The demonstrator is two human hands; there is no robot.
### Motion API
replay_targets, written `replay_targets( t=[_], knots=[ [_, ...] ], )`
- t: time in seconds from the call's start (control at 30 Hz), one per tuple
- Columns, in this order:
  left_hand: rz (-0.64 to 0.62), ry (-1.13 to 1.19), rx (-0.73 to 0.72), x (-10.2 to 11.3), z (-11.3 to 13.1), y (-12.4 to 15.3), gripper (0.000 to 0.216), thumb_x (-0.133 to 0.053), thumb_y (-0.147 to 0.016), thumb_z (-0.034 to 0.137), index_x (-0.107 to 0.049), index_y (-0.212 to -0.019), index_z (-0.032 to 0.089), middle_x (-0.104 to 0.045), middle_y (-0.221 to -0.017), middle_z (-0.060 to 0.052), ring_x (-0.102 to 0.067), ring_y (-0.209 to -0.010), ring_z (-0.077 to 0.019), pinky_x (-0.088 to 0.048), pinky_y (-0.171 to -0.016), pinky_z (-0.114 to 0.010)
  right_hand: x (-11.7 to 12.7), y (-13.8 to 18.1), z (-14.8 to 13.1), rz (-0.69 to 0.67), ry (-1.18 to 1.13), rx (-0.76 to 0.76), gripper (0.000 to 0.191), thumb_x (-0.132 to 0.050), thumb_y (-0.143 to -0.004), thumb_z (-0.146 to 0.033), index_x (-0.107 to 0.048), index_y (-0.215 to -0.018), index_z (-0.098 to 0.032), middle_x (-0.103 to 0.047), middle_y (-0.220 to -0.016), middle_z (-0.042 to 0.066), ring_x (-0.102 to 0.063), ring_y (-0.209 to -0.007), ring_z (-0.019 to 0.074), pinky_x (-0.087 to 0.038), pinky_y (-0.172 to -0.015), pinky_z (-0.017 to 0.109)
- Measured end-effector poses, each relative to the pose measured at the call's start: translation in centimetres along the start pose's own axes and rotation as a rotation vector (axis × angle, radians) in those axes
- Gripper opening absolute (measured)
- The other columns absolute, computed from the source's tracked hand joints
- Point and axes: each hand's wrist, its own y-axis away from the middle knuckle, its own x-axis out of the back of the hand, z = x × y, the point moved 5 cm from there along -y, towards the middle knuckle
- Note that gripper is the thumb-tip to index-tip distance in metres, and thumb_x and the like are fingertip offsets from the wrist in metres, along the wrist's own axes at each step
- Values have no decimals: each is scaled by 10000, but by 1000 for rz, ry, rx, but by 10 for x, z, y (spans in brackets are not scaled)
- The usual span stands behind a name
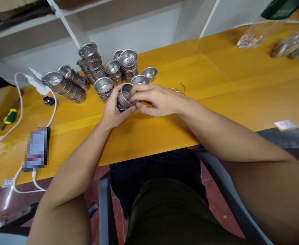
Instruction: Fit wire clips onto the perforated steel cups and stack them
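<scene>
Both my hands meet over the yellow wooden table (228, 88) on one small perforated metal strainer cup (125, 96), tipped on its side. My left hand (113, 112) cradles it from below and behind, fingers curled round it. From the right, my right hand (156, 99) pinches at its rim with closed fingers. Just behind them stand stacks of the same metal cups (118, 66), and more nested cups (67, 83) lie toppled to the left. Thin wire rings (178, 89) lie on the table beyond my right hand.
A phone (37, 148) on a white cable (19, 102) lies at the left, near a white power strip (38, 81) and a yellow-handled tool (10, 115). Clear plastic bags (274, 30) sit at the far right. A small card (284, 124) rests by the front edge.
</scene>
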Motion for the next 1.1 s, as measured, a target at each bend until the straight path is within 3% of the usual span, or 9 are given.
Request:
replay_targets(
  t=[0.13, 0.3, 0.47, 0.7, 0.87, 1.1],
  knots=[
    [-14, 8, 28, 3, 2, -3, 1165, -990, -970, 1003, -631, -1842, 320, -806, -1720, -171, -809, -1666, -462, -642, -1495, -657, 3, 1, 4, -22, -39, -93, 173, -697, -1272, -361, -796, -1218, -231, -733, -1411, 140, -718, -1176, 303, -620, -1054, 471],
    [-43, 32, 60, 0, 3, -1, 1132, -996, -978, 986, -667, -1828, 314, -836, -1695, -168, -806, -1674, -471, -631, -1501, -686, 8, 0, 17, 54, -180, -183, 428, -763, -1301, -671, -706, -1162, -270, -707, -1127, 67, -655, -1013, 265, -657, -970, 433],
    [-48, 25, 79, -3, 7, 0, 1085, -977, -1023, 958, -667, -1837, 311, -846, -1686, -165, -815, -1662, -454, -622, -1506, -674, -1, -1, 30, 110, -341, -213, 621, -831, -1218, -849, -636, -1073, -277, -591, -944, 2, -574, -903, 228, -634, -878, 402],
    [-22, 37, 88, -5, 4, 0, 1137, -1001, -976, 986, -677, -1817, 293, -857, -1634, -160, -817, -1650, -454, -623, -1501, -671, -12, -6, 42, 212, -411, -290, 725, -950, -1084, -906, -579, -969, -294, -578, -953, 13, -532, -899, 239, -638, -862, 417],
    [-10, 41, 71, -5, -1, 1, 1141, -987, -977, 1000, -665, -1826, 310, -849, -1646, -156, -825, -1636, -451, -634, -1485, -671, -15, -8, 44, 252, -462, -276, 773, -957, -1058, -949, -569, -946, -290, -556, -928, 0, -493, -855, 215, -571, -770, 374],
    [-11, 36, 57, -2, -3, 2, 1167, -980, -970, 1014, -648, -1845, 316, -824, -1680, -168, -773, -1707, -473, -584, -1526, -698, -14, -9, 33, 250, -411, -315, 726, -916, -1085, -934, -584, -964, -300, -577, -958, 18, -529, -881, 239, -613, -794, 405]
  ],
)
